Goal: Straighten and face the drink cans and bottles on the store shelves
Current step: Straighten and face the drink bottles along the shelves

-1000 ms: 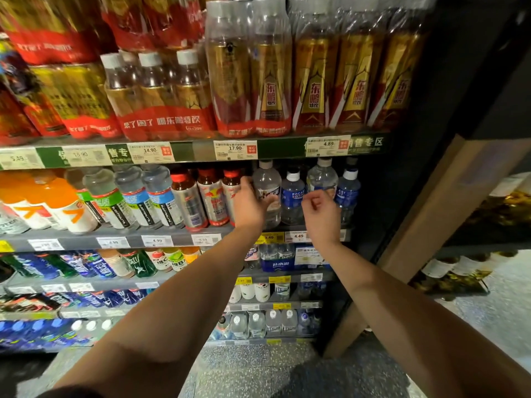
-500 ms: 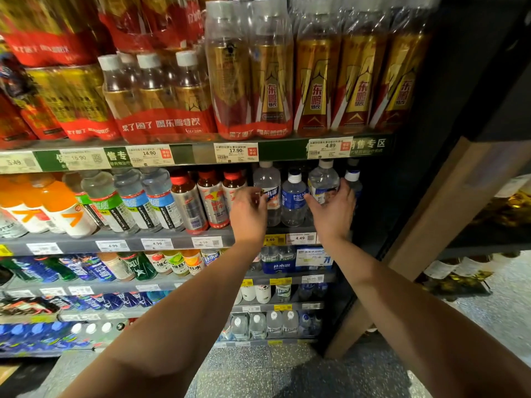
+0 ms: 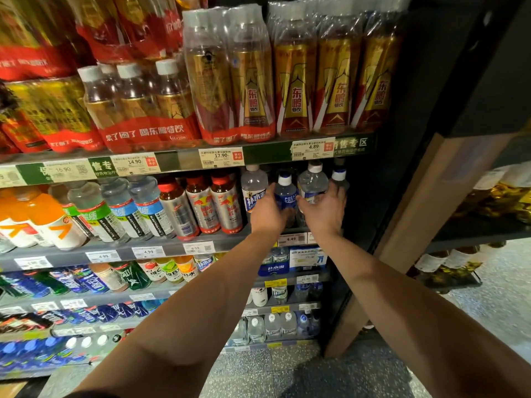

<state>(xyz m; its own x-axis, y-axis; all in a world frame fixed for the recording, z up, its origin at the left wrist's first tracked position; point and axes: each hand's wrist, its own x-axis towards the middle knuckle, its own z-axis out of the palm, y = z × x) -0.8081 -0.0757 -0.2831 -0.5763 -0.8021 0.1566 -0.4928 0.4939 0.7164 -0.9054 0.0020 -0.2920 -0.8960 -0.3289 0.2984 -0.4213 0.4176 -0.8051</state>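
Pocari bottle stands on the grey shelf, gripped by left hand, right hand clasping neighbouring clear bottle

Bare arms, dark sleeve
The left hand and right hand were bare; a dark sleeve hem edged the left arm.

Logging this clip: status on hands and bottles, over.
Left hand grips blue-label bottle. Right hand wraps clear white-capped bottle beside it. Both upright on shelf; neighbouring bottles packed close.
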